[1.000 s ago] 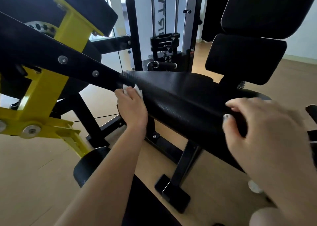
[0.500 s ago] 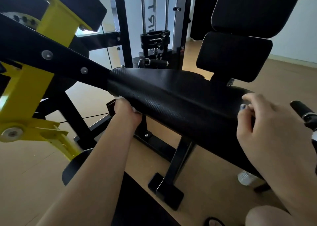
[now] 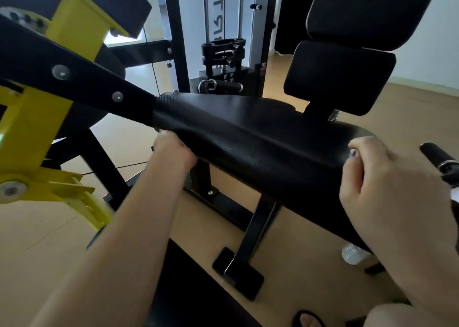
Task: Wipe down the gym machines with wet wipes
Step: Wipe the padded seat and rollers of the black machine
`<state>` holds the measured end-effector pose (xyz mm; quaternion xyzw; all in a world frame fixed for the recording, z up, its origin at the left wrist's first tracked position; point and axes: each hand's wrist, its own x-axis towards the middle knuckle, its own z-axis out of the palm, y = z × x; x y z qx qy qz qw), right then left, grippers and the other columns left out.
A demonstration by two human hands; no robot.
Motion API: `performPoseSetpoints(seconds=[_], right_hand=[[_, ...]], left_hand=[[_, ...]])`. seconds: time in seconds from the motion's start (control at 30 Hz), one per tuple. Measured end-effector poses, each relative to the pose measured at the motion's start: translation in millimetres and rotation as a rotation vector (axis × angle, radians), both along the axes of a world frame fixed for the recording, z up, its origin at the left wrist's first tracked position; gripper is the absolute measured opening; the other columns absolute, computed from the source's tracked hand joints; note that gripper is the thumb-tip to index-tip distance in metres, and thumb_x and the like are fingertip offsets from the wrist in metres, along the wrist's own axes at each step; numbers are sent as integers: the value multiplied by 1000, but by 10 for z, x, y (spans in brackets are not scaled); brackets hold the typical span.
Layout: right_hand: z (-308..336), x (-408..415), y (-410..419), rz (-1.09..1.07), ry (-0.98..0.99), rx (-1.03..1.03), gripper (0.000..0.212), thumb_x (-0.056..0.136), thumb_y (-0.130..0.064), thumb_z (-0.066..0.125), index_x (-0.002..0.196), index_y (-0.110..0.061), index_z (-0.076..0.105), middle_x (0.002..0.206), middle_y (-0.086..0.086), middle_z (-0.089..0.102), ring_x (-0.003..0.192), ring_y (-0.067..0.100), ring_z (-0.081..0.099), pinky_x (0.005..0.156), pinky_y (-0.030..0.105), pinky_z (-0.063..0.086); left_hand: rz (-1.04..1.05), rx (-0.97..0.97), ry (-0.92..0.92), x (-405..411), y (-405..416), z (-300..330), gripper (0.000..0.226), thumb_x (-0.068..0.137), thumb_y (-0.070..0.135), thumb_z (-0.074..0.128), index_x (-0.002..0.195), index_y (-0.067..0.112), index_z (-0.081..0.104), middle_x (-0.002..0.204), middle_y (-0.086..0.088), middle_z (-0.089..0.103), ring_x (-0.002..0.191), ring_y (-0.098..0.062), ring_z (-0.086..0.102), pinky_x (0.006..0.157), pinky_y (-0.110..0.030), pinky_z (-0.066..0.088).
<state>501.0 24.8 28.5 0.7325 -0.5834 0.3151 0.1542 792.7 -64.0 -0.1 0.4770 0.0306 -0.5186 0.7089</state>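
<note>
A long black padded roller (image 3: 260,147) of a gym machine runs across the middle of the view, fixed to a black arm (image 3: 74,78) on a yellow frame (image 3: 32,127). My left hand (image 3: 173,152) is curled against the roller's lower near side close to its left end. The wet wipe is hidden under that hand. My right hand (image 3: 387,190) grips the roller's right end, thumb on top and fingers wrapped over the edge.
Black back pads (image 3: 340,78) stand behind the roller at the upper right. A cable weight stack (image 3: 223,53) is at the back. A black handle (image 3: 439,157) pokes in at the right. A plastic bottle (image 3: 352,253) lies on the wooden floor near the machine's foot (image 3: 238,277).
My left hand slid with the wipe from the roller's top down over its near side to the underside, and the wipe went out of sight. My right hand kept its grip on the right end.
</note>
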Motion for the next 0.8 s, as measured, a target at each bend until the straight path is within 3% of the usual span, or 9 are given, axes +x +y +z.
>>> performPoseSetpoints(seconds=[0.07,0.1,0.23,0.3,0.4,0.47,0.5,0.63,0.8], right_hand=[[26,23,14,2,10,26,21,101,-11,50,111,0,65,64,1,44,53,17,35,51,17,17],[32,30,13,3,20,26,20,101,-11,51,110,0,65,65,0,43,53,16,35,51,16,14],[4,22,1,-13,36,15,21,102,-12,49,112,-3,64,67,2,50,58,15,41,48,19,24],[-17,21,-2,-12,31,24,26,103,-17,45,118,-5,63,73,5,60,64,16,47,48,26,37],[-9,20,-1,-38,31,8,22,102,-18,45,110,-8,63,75,3,61,67,16,43,51,28,33],[-17,-10,5,-42,24,-7,20,101,-18,46,104,-10,64,75,1,61,68,14,41,53,28,32],[-25,-37,9,-29,15,-15,19,100,-17,47,103,-10,64,75,1,62,68,14,41,53,28,33],[-49,-139,15,50,-20,-16,19,100,-13,49,104,-8,67,76,4,64,67,15,49,50,28,44],[-53,-120,23,65,-1,-10,21,100,-14,48,108,-8,66,79,4,66,71,19,58,51,30,50]], left_hand=[[53,15,-49,147,-143,14,40,110,34,26,126,18,59,133,-4,61,109,-23,66,66,-34,55],[65,63,-145,129,-153,5,41,110,34,29,134,18,57,132,-2,61,115,-25,64,60,-33,51],[76,82,-70,-439,181,14,21,107,25,44,96,19,61,91,1,68,73,-18,64,51,-24,53],[22,43,74,-897,407,-1,29,108,24,38,112,17,67,95,7,68,57,-16,63,47,-15,49],[-45,59,128,-1485,669,-27,44,110,30,32,142,13,56,124,2,70,94,-28,73,70,-22,56],[-64,59,140,-1577,722,-1,42,110,34,32,133,19,63,88,-1,76,69,-18,68,59,-25,55],[-75,46,148,-1502,693,14,41,109,34,31,132,21,63,85,-4,75,68,-19,67,60,-28,57],[-26,-37,74,-899,368,10,51,111,33,23,150,10,45,152,-12,49,136,-33,51,104,-44,46],[55,-44,136,-1102,449,-61,41,106,41,41,125,17,68,123,-10,71,107,-34,69,99,-51,54]])
